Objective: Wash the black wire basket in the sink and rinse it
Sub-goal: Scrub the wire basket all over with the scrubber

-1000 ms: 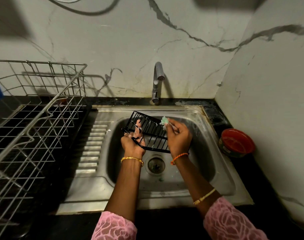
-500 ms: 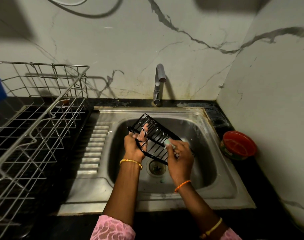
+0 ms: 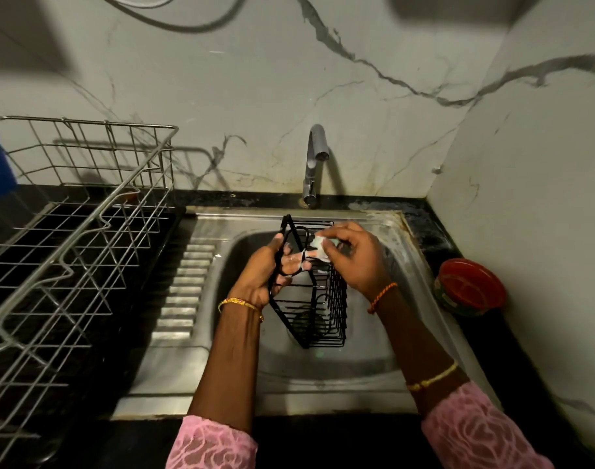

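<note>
Head view looks down on a stainless steel sink (image 3: 323,374) set in a black worktop (image 3: 434,228), where the black wire basket (image 3: 319,309) is held upended over the basin, its lower end above the drain. The left hand (image 3: 265,272) has its grip curled round the basket's looped side frame, soapy fingers (image 3: 294,262) poking through the wires. The right hand (image 3: 353,258) pinches a small pale-green scrub pad (image 3: 318,247) against the basket's upper wires. A curved chrome tap (image 3: 314,164) stands behind the basin, a silver wire dish rack (image 3: 86,231) sits to the left, and a round red container (image 3: 470,287) rests on the worktop to the right.
</note>
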